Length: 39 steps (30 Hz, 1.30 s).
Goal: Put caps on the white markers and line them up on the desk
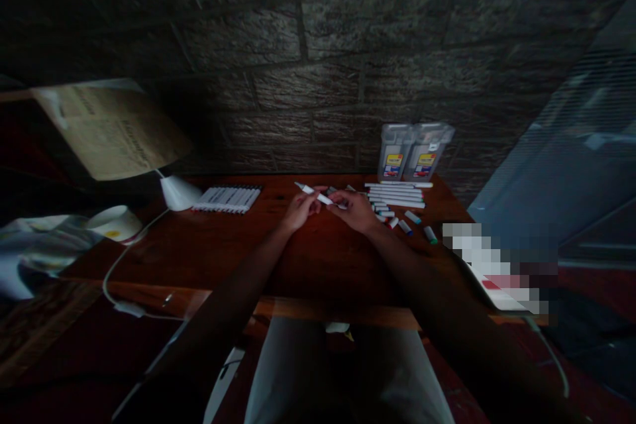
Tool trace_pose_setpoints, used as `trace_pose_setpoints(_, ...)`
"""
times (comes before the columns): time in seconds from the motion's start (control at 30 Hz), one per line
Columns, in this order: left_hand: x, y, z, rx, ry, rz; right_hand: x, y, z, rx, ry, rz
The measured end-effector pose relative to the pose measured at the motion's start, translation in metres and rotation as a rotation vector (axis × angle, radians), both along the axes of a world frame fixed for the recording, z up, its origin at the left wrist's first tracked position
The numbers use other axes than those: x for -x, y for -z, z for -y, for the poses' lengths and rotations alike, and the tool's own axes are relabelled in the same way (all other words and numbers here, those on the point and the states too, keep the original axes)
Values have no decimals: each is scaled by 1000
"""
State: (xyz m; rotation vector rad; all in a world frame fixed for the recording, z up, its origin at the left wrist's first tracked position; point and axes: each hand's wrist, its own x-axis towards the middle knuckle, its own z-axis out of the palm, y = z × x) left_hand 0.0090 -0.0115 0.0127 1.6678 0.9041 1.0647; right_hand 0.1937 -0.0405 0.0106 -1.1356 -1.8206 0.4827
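My left hand (298, 211) is closed around a white marker (309, 190), which slants with its greyish tip pointing up and left. My right hand (356, 209) pinches the marker's lower right end, fingers curled close to the left hand. Just right of it lie several white markers (396, 196) in a stack of rows. In front of those are scattered marker caps (405, 227) with coloured ends. A few small pieces between and behind my hands are partly hidden. Farther left, a neat row of white markers (229, 199) rests side by side on the wooden desk (218, 248).
Two clear plastic cases (395, 154) with yellow labels stand against the brick wall (318, 79). On the left are a lamp (179, 193) with a printed shade, a roll of tape (116, 223) and a white cord (106, 278). A partly blurred white object (511, 301) lies at the right edge.
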Motion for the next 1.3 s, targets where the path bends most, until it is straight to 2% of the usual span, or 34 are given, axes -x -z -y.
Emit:
trace_pose_setpoints(0.27,2,0,3,-216,-130,-121,1,-3,4,3,-72,22)
trace_pose_setpoints(0.43,2,1,3,-277,-188,-152,2,-1,4,12,-88,25)
trace_pose_setpoints(0.8,2,3,1,-263,-187,-90,3,-4,5,9,-101,55)
trace_pose_setpoints(1.0,2,4,-1,-238,-202,-78,3,-1,2,30,-197,60)
trace_pose_setpoints(1.07,3,6,-4,-243,-252,-58,-4,-4,0,16,-125,73)
trace_pose_setpoints(1.23,7,10,-9,-326,-359,-85,-42,-20,-8,-27,348,102)
trace_pose_setpoints(1.3,8,10,-8,-384,-381,-131,-53,-23,-11,-42,455,183)
